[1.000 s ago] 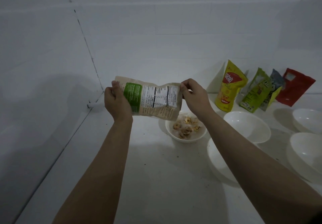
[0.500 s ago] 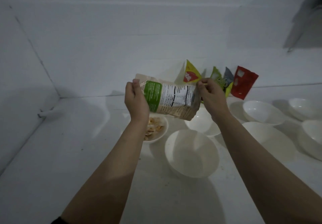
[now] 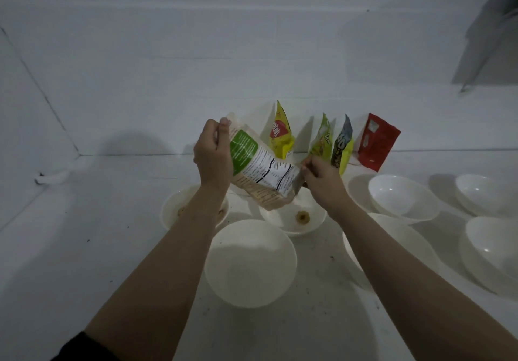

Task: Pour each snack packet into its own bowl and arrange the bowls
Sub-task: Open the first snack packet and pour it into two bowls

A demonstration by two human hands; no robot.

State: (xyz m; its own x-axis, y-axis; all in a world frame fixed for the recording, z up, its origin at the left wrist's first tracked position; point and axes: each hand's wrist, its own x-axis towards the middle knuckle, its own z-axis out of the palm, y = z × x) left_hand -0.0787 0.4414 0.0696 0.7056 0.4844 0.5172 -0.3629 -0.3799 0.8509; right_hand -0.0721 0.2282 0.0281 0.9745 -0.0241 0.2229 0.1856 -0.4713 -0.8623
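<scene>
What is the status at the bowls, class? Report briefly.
Left hand and right hand grip tan packet, tilted over bowl. One snack piece inside. Nothing blocking.

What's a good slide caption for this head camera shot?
Both hands, left and right, tilt a beige snack packet over a white bowl holding one piece.

Two bare hands tilt a tan snack packet (image 3: 262, 172) over a white bowl (image 3: 293, 219) holding one snack piece (image 3: 303, 216); the left hand (image 3: 213, 156) grips its raised end, the right hand (image 3: 322, 178) pinches the lowered end. Four packets lean against the wall behind: yellow (image 3: 281, 132), green (image 3: 322, 140), grey-yellow (image 3: 342, 147), red (image 3: 375, 141).
</scene>
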